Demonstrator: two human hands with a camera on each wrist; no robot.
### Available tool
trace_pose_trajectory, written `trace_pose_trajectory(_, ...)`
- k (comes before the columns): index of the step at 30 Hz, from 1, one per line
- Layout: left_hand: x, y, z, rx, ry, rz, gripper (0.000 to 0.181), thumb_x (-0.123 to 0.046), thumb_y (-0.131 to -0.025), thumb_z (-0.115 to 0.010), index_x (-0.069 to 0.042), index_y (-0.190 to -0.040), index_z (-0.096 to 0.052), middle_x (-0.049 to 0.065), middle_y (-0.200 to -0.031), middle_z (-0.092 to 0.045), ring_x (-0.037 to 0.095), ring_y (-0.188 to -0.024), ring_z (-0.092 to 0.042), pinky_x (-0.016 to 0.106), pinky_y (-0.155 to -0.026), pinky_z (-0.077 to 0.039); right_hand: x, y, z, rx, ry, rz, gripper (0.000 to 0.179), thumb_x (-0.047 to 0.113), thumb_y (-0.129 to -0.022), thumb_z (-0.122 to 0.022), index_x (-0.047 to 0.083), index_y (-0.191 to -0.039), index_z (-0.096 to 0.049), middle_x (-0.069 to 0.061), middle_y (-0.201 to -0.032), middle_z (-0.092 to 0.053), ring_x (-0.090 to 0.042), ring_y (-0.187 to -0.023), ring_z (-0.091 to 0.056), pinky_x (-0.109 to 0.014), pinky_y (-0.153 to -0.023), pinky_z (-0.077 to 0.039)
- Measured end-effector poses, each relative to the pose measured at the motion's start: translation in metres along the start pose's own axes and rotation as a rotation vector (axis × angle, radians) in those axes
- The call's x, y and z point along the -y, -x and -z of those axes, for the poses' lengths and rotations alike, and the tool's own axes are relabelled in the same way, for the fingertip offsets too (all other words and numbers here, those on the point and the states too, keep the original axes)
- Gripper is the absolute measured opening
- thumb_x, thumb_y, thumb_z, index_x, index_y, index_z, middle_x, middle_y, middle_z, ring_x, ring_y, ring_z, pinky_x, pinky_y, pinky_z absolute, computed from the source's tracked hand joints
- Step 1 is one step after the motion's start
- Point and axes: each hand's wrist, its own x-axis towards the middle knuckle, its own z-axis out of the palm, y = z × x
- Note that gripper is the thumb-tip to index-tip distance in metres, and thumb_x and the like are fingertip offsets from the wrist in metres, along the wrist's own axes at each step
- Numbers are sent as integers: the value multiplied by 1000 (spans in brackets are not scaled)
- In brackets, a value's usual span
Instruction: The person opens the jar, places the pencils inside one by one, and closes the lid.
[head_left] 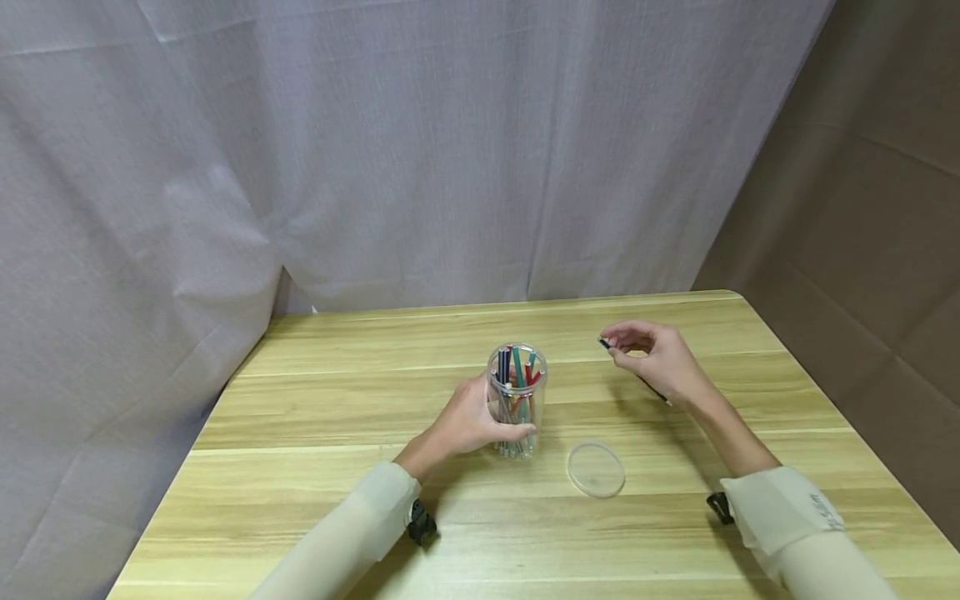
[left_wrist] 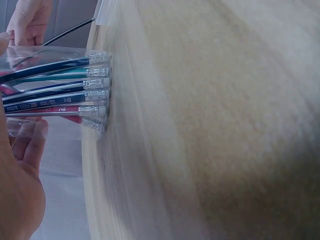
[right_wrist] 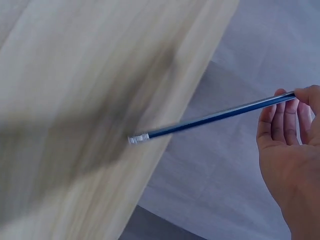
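My left hand (head_left: 474, 417) grips a clear plastic jar (head_left: 537, 408) that stands upright on the table, fingers behind it and thumb across its front. Inside the jar are several pencils (left_wrist: 60, 97), dark blue, green and red, with their eraser ends down near the bottom. To the right, my right hand (head_left: 660, 358) pinches a dark blue pencil (right_wrist: 215, 118) near one end between thumb and fingers. The pencil slants down, its metal-banded eraser end (right_wrist: 138, 138) lowest, over the table. A clear round lid (head_left: 596, 469) lies flat on the table between the hands, nearer the front.
The wooden table (head_left: 300, 400) has a grey curtain (head_left: 420, 167) behind it and on the left. A brown cloth wall (head_left: 862, 233) borders the right side. Dark straps (head_left: 422, 523) sit at both wrists under light sleeves.
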Motion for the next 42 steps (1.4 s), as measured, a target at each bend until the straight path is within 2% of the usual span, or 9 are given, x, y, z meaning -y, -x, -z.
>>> trace_pose_trajectory(7, 1, 0, 0, 5, -3, 12, 72, -40, -77, -95, -19, -136, -59, -8, -115, -75, 9, -103, -69, 30, -90, -58, 19, -1, 9, -48, 16, 17, 27, -7, -95, -73, -5, -122, -72, -4, -103, -75, -6, -93, -68, -14, -82, -55)
trace_pose_trajectory(12, 2, 0, 0, 6, -6, 5, 72, -43, -77, -94, -20, -136, -60, -8, -115, -74, 10, -104, -69, 32, -93, -57, 35, -1, 12, -73, -16, 59, 27, -7, -95, -73, -6, -121, -72, -2, -101, -75, -6, -92, -69, -13, -82, -54)
trace_pose_trajectory(18, 2, 0, -1, 10, -8, 13, 74, -43, -77, -95, -19, -137, -60, -8, -116, -74, 9, -106, -69, 32, -96, -57, 52, -1, 14, -94, -107, 87, 26, -10, -95, -71, -10, -121, -69, -7, -101, -76, -8, -90, -69, -15, -82, -56)
trace_pose_trajectory(23, 3, -1, -1, 19, -8, 19, 73, -42, -77, -94, -19, -137, -59, -8, -116, -74, 9, -106, -68, 31, -94, -57, 68, 0, 13, -99, -240, 90, 22, -12, -95, -70, -11, -117, -70, -3, -101, -76, -11, -89, -69, -17, -77, -57)
trace_pose_trajectory(29, 2, -1, 0, 24, 4, 20, 74, -43, -77, -94, -19, -138, -59, -7, -117, -73, 10, -107, -69, 32, -96, -57, 89, 1, 12, -117, -416, 97, 18, -15, -94, -69, -11, -112, -70, -4, -102, -76, -12, -91, -70, -18, -78, -57)
trace_pose_trajectory(42, 1, -3, 0, 19, 1, 4, 73, -43, -78, -94, -19, -137, -59, -7, -118, -74, 10, -107, -69, 32, -96, -57, 135, 2, 7, -149, -795, 219, 23, -28, -94, -55, -15, -108, -68, -16, -103, -74, -22, -95, -72, -28, -87, -61)
